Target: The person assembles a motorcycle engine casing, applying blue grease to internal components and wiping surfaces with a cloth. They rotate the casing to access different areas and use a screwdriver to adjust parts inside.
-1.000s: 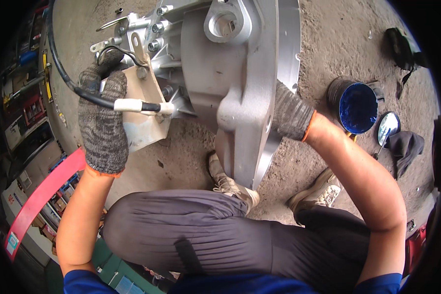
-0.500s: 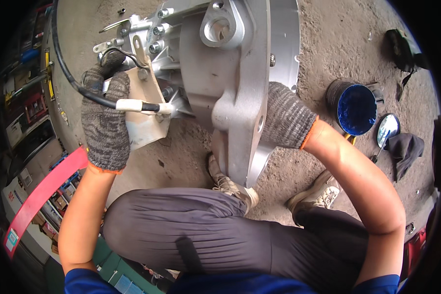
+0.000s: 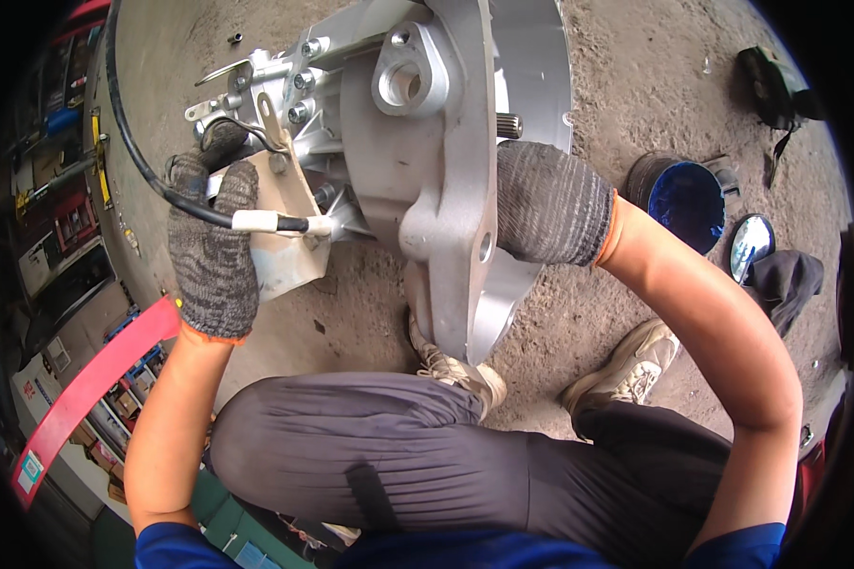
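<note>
**Gearbox casing held at both sides, bell end bare**

Nearest, grey trousers lead down to light lace-up shoes, the left one partly behind the casing's lower edge. Beyond the knees is the aluminium gearbox casing, between the two gloved hands; whether the floor or the hands carry its weight cannot be told.

The left hand is curled around the outer edge of the cream angle bracket, its thumb along the near side; some fingertips are hidden. A black cable crosses that hand, its white sleeve lying over the bracket. The right hand is at the far side of the flange, just below the splined shaft; its fingers are out of sight, so how far they close, and on what, cannot be told.

As for progress, the casing looks largely assembled: hex bolts sit in the ribbed end and the bracket appears fixed there. Left undone, seemingly, are the bell end, joined to nothing, and the vacant hole in the upper boss. The cable's connection is unclear.

Farther right, a tin coated blue inside and a dark cloth lie on the concrete floor.
</note>
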The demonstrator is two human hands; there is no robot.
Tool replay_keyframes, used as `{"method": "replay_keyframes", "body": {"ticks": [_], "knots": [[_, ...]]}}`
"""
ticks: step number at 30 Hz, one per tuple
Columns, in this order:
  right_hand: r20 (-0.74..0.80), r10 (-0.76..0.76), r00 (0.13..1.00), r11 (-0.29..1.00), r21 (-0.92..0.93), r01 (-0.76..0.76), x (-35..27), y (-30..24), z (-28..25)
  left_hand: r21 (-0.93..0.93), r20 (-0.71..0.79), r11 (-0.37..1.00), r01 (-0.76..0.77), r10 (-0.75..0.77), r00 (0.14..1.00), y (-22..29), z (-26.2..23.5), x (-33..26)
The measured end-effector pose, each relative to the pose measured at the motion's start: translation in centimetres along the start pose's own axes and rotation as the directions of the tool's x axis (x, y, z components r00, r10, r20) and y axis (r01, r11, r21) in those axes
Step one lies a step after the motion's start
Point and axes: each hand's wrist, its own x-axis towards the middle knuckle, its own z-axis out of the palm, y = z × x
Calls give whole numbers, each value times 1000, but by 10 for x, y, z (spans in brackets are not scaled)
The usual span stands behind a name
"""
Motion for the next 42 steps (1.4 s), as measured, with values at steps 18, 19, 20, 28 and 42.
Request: {"method": "replay_keyframes", "body": {"ticks": [18, 19, 20, 28, 42], "knots": [[-220, -168, 961, 986, -36, 164, 0, 15, 53, 45, 16, 995, 87, -88, 996, 0, -3, -2], [-225, -114, 968, 990, 56, 130, -1, 15, 54, -69, 0, 986, 154, -154, 988, 8, 1, -2], [-146, 10, 989, 945, 325, 39, -1, 10, 52, -123, -2, 977, 174, -176, 984, 10, 1, -2], [-192, 526, 829, 753, 557, -349, -21, -19, 20, -19, 0, 995, 96, -96, 995, -2, -3, -2], [598, 511, 618, -320, 799, -509, 0, 0, 31, -234, -5, 936, 262, -270, 963, 13, 5, -3]]}}
